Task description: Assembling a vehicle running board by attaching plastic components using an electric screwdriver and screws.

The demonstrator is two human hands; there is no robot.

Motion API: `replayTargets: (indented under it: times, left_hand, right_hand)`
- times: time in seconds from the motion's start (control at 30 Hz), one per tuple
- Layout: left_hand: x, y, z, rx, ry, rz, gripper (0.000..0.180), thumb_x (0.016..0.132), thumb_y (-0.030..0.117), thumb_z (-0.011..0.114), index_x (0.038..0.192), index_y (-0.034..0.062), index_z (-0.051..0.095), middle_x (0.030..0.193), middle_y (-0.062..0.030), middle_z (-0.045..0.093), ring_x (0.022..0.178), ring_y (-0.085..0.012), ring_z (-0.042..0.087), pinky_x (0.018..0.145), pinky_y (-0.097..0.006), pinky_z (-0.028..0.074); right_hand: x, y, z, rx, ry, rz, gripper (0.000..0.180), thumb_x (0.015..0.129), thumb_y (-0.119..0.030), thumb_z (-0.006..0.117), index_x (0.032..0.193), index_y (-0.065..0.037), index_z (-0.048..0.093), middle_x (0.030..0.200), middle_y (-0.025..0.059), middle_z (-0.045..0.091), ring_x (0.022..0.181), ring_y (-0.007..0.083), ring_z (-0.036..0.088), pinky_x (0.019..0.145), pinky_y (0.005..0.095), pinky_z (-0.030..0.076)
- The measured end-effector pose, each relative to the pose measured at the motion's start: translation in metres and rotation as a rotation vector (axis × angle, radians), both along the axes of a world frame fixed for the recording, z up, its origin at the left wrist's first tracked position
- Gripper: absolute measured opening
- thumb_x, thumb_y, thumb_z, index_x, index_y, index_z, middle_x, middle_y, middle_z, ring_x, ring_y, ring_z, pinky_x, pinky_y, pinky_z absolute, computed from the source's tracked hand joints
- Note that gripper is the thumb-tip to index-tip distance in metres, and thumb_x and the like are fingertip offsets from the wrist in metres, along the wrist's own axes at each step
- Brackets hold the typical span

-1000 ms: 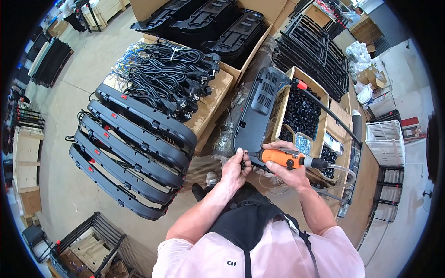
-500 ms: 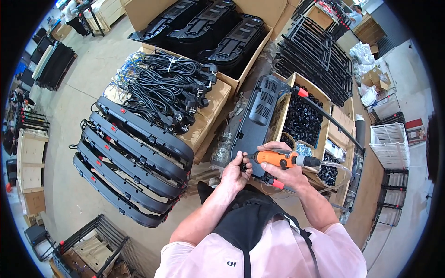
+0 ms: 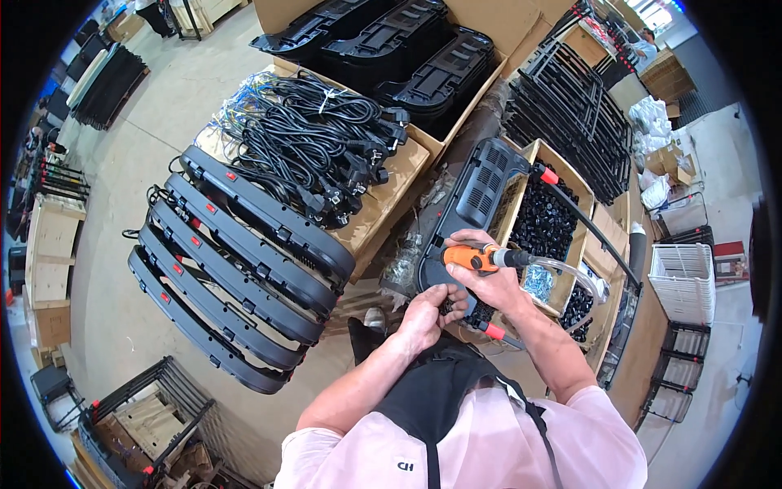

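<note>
My right hand (image 3: 498,285) is wrapped around an orange air screwdriver (image 3: 471,257), with a clear hose at its back end. The tool's front points left over the near part of a black plastic housing with a vented raised cover (image 3: 479,194). Its tip is hard to make out. Below the tool, my left hand (image 3: 427,316) has curled fingers around small dark pieces, too small to name surely. The housing lies on a black frame with red-banded tubes (image 3: 550,176), just beyond my hands.
Right of the housing, a wooden bin holds many black knobs (image 3: 544,216) and a bag of silvery small parts (image 3: 538,282). Leftward are bundled black power cables (image 3: 305,147) on a carton and several stacked curved black housings (image 3: 244,281). A carton of black covers (image 3: 423,77) stands beyond.
The screwdriver has moved away from my left fingers and up over the housing. My left hand has shifted slightly right and down, still curled. The whole view has swung a little.
</note>
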State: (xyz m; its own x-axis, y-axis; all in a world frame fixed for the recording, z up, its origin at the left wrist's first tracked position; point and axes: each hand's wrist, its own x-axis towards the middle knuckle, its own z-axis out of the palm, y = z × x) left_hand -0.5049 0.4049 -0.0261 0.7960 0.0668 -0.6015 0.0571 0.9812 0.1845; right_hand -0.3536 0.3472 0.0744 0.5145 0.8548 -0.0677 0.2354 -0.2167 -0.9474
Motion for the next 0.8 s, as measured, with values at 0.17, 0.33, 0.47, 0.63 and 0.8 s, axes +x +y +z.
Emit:
replayTargets:
  times: [0.17,0.33,0.47,0.63,0.8]
  left_hand:
    - [-0.006,0.002,-0.011,0.097,-0.076,-0.049,0.034,0.114,0.032,0.05,0.12,0.0023,0.066,0.103,-0.0065,0.07,0.09,-0.0173,0.07,0.08,-0.032,0.062]
    - [-0.008,0.007,0.001,0.09,-0.053,-0.064,0.033,0.116,0.028,0.046,0.121,0.0019,0.065,0.106,-0.0074,0.07,0.09,-0.0173,0.071,0.08,-0.031,0.062]
    - [-0.013,0.007,0.007,0.127,-0.051,-0.071,0.032,0.116,0.024,0.043,0.122,0.0012,0.064,0.112,-0.0094,0.07,0.092,-0.0175,0.071,0.082,-0.031,0.062]
    - [-0.021,0.012,-0.01,0.092,-0.097,-0.059,0.031,0.115,0.025,0.049,0.126,0.001,0.065,0.113,-0.0077,0.071,0.093,-0.0162,0.07,0.083,-0.031,0.061]
    - [-0.023,0.018,-0.012,0.125,-0.143,-0.08,0.031,0.113,0.026,0.054,0.129,0.0015,0.066,0.105,-0.0033,0.07,0.088,-0.0133,0.068,0.078,-0.027,0.059]
  right_hand:
    - [-0.006,0.02,0.011,-0.09,-0.098,0.038,0.046,0.087,-0.008,0.081,0.129,-0.003,0.064,0.12,0.0104,0.073,0.111,0.0174,0.069,0.098,0.0341,0.056]
    - [-0.007,0.024,0.014,-0.287,-0.19,0.073,0.038,0.085,-0.013,0.082,0.12,-0.008,0.072,0.111,0.0083,0.075,0.1,0.0176,0.072,0.091,0.0322,0.058]
    - [-0.008,0.025,0.011,-0.272,-0.183,0.07,0.037,0.085,-0.013,0.082,0.119,-0.006,0.072,0.111,0.0077,0.075,0.102,0.0169,0.071,0.092,0.0325,0.057]
    - [-0.008,0.028,0.007,-0.21,-0.179,0.11,0.036,0.086,-0.01,0.081,0.12,-0.005,0.07,0.115,0.0059,0.073,0.106,0.0156,0.069,0.095,0.033,0.056]
    - [-0.008,0.028,0.003,-0.171,-0.126,0.069,0.039,0.086,-0.009,0.081,0.123,-0.004,0.068,0.117,0.008,0.072,0.108,0.0174,0.069,0.098,0.0341,0.055]
